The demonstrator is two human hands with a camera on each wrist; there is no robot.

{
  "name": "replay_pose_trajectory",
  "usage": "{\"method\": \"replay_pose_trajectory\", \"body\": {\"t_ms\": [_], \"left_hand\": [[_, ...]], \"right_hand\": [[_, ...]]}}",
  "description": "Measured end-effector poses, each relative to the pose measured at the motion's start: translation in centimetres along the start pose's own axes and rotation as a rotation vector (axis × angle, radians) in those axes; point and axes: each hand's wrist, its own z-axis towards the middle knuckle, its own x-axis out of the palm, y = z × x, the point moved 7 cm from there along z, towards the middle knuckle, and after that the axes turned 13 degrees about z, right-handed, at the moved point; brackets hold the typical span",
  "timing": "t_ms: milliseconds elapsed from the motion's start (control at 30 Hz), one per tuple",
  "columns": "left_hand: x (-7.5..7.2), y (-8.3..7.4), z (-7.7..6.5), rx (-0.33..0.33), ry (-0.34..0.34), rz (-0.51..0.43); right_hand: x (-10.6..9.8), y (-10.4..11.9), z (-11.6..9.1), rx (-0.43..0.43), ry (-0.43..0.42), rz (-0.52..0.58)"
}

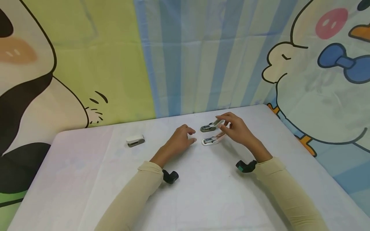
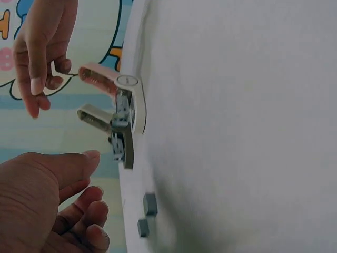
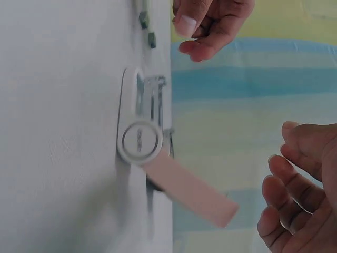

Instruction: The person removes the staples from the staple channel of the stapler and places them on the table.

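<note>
The pink-and-white mini stapler (image 3: 140, 140) lies right of centre in the head view, between the two hands, its long axis running roughly left to right with a slight rise towards the right. Its pink lever is swung back towards the right hand (image 1: 238, 129), while the metal front end points at the left hand (image 1: 179, 139). Just above it lies a grey mini stapler (image 1: 207, 128), likewise unfolded and nearly parallel. The right hand is the nearer one, beside the raised levers; both wrist views show it apart from them, fingers loosely bent, thumb free, pinching nothing. The left hand is held just left of the staplers, thumb and fingers spread apart and curved, grasping nothing

A white-topped stapler (image 1: 134, 138) sits folded at left of centre, well away from the left hand. Two small dark blocks (image 2: 150, 204) stand at the lower middle of the left wrist view. The only container-like parts are the exposed staple channels of the two unfolded staplers; whether staples fill them, I cannot tell
</note>
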Motion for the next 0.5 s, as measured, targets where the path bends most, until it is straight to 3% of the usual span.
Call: {"method": "replay_pose_trajectory", "body": {"t_ms": [300,500], "left_hand": [[-5.9,4.5,-3.0,-0.054,-0.12,0.029],[-8.0,7.0,-4.9,-0.103,-0.177,0.032]], "right_hand": [[3.4,2.2,2.0,-0.032,0.095,0.107],[7.6,2.7,4.2,-0.009,0.181,0.128]]}}
